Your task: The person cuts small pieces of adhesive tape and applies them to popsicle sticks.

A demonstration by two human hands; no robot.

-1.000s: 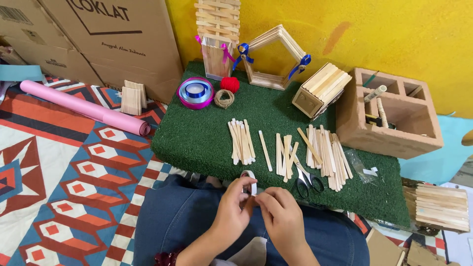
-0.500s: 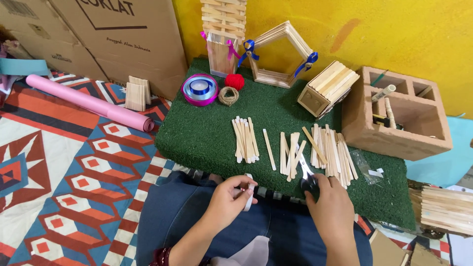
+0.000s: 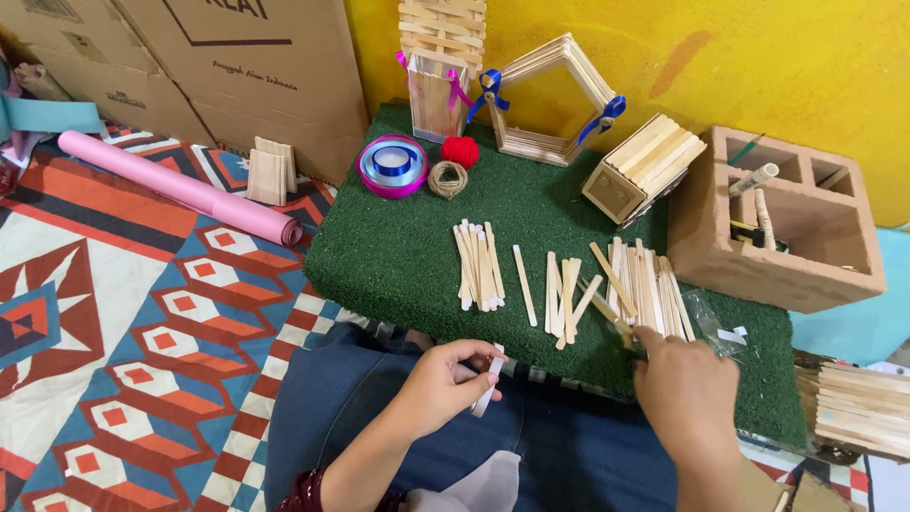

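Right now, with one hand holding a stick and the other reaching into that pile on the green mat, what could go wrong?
The right hand reaches into the loose pile of craft sticks; a careless pull could scatter the crossed ones. That pile lies near the front edge of the green mat, so nudged sticks might slide off onto the lap. The left hand pinches a white stick only lightly in its fingers, so it could slip.

A pale wooden craft stick (image 3: pixel 490 384) stood tilted, pinched between fingers above the blue-clad lap. More bare sticks (image 3: pixel 645 289) lay loosely fanned on the green turf mat, one end of the heap under the other fingertips.
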